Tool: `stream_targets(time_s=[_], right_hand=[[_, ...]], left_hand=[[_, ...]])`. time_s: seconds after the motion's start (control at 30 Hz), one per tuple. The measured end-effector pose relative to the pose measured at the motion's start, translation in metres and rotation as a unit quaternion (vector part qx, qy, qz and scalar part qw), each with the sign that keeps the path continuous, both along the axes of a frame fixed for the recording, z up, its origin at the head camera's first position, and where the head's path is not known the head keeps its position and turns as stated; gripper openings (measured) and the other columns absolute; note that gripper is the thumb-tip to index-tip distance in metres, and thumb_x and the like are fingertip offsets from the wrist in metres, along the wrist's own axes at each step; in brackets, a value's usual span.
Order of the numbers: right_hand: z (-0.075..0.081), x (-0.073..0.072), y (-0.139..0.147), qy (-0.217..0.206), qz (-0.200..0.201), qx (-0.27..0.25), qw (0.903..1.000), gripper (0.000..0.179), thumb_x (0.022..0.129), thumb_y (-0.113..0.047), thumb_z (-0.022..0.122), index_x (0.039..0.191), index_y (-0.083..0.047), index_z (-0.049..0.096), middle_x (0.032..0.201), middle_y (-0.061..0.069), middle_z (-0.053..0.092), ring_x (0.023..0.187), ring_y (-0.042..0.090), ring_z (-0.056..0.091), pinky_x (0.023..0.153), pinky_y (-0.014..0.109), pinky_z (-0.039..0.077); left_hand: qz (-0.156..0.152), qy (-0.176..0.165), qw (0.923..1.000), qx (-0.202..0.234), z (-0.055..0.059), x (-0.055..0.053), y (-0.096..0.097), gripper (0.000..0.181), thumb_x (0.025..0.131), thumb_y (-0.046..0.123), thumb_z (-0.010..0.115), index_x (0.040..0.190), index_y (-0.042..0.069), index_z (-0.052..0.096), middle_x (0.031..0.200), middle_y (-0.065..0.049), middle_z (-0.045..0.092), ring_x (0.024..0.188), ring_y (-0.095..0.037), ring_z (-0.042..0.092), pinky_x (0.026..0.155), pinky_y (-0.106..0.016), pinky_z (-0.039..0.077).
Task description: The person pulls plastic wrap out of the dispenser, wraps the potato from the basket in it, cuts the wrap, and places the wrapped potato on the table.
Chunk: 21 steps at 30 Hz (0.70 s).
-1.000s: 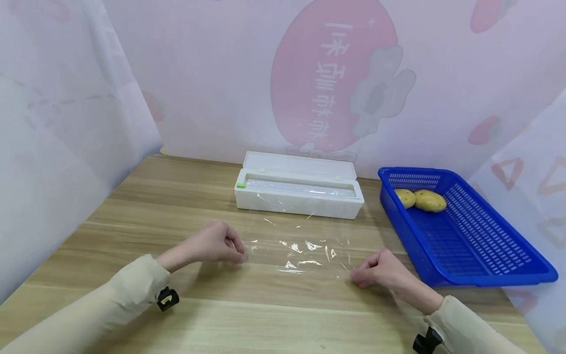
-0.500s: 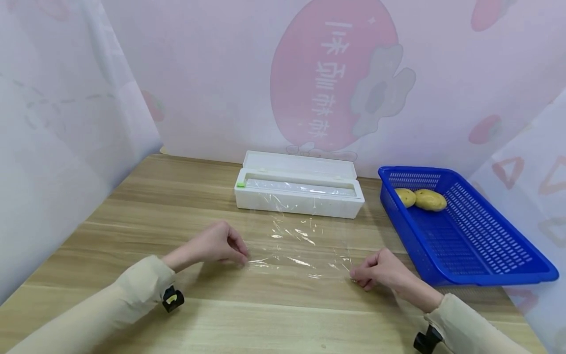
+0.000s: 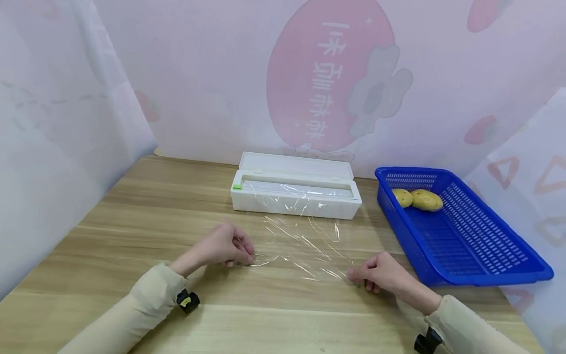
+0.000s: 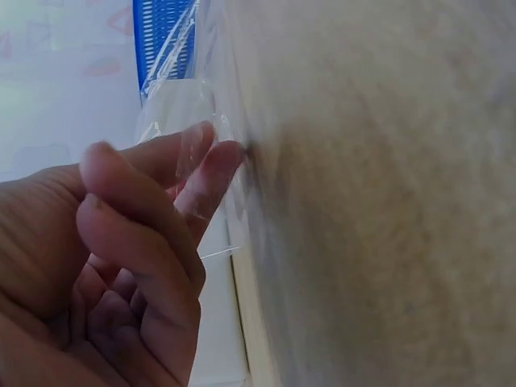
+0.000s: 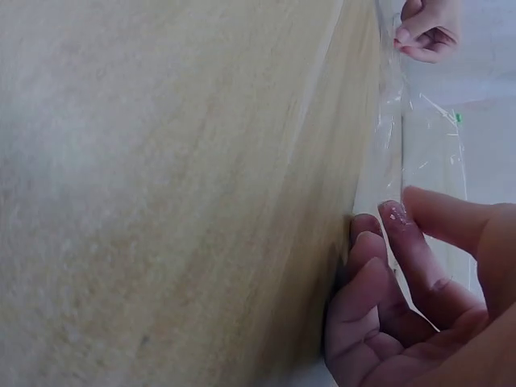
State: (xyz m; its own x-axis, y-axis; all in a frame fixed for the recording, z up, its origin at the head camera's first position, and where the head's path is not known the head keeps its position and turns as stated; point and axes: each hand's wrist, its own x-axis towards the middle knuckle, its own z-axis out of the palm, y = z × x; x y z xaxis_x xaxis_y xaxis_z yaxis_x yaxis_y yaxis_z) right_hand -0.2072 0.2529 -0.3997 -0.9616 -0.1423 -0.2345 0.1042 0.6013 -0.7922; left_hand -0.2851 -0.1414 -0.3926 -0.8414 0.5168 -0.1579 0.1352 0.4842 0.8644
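Observation:
A clear sheet of plastic wrap (image 3: 305, 246) stretches from the white wrap dispenser box (image 3: 296, 204) toward the person, creased and shiny. At its near left corner the left hand (image 3: 225, 244) pinches the film between thumb and index finger. The right hand (image 3: 384, 275) pinches the near right corner the same way. Close up in the left wrist view, film runs over the fingertips (image 4: 222, 157) of the left hand. In the right wrist view, the right hand's thumb and index finger meet at the film's edge. The box's lid (image 3: 296, 164) stands raised at the back.
A blue plastic basket (image 3: 464, 236) stands to the right, close to the right forearm, with two potatoes (image 3: 426, 200) at its far left end. A small green piece (image 3: 237, 187) sits on the box's left end. Printed cloth (image 3: 199, 88) hangs behind the wooden table (image 3: 177, 196).
The left hand has moved a little to the right, closer to the right hand. The film between them has slackened and shows more creases. The right hand stays nearly in place.

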Motion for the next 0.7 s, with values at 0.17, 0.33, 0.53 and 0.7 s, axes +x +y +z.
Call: stream_targets(time_s=[0.17, 0.33, 0.53, 0.7], right_hand=[[-0.001, 0.0008, 0.0026, 0.007, -0.011, 0.014, 0.9998, 0.033, 0.076, -0.027, 0.086, 0.064, -0.002, 0.069, 0.054, -0.001, 0.055, 0.049, 0.01, 0.047, 0.043, 0.022, 0.035], [-0.002, 0.0006, 0.0038, 0.028, -0.003, 0.012, 0.9995, 0.025, 0.067, -0.017, 0.091, 0.066, -0.004, 0.069, 0.056, -0.002, 0.056, 0.05, 0.01, 0.046, 0.043, 0.024, 0.035], [-0.001, -0.0007, 0.0036, 0.033, -0.016, 0.002, 0.9993, 0.028, 0.062, -0.008, 0.093, 0.073, -0.003, 0.068, 0.065, 0.0, 0.06, 0.055, 0.012, 0.048, 0.046, 0.024, 0.039], [-0.0005, 0.0018, 0.0023, 0.035, -0.033, 0.0, 0.9988, 0.029, 0.061, -0.006, 0.092, 0.075, -0.002, 0.067, 0.066, 0.001, 0.06, 0.058, 0.013, 0.048, 0.048, 0.024, 0.038]], left_hand=[[-0.015, 0.004, 0.9999, -0.001, -0.0028, 0.0009, 0.0001, 0.014, 0.075, -0.003, 0.08, 0.085, 0.002, 0.071, 0.075, -0.008, 0.07, 0.049, -0.011, 0.054, 0.045, -0.021, 0.044], [-0.023, 0.003, 0.9997, 0.001, -0.0024, 0.0007, -0.0005, 0.021, 0.07, -0.008, 0.081, 0.085, 0.001, 0.07, 0.077, -0.009, 0.07, 0.056, -0.014, 0.059, 0.048, -0.024, 0.048], [-0.026, 0.006, 0.9993, -0.024, -0.001, 0.002, 0.0003, 0.026, 0.066, -0.006, 0.085, 0.083, 0.001, 0.067, 0.075, -0.007, 0.066, 0.06, -0.014, 0.057, 0.049, -0.023, 0.046], [-0.041, 0.011, 0.9989, -0.02, -0.0002, 0.0033, -0.0004, 0.027, 0.066, -0.005, 0.085, 0.084, 0.0, 0.065, 0.075, -0.007, 0.065, 0.06, -0.013, 0.056, 0.05, -0.023, 0.045]])
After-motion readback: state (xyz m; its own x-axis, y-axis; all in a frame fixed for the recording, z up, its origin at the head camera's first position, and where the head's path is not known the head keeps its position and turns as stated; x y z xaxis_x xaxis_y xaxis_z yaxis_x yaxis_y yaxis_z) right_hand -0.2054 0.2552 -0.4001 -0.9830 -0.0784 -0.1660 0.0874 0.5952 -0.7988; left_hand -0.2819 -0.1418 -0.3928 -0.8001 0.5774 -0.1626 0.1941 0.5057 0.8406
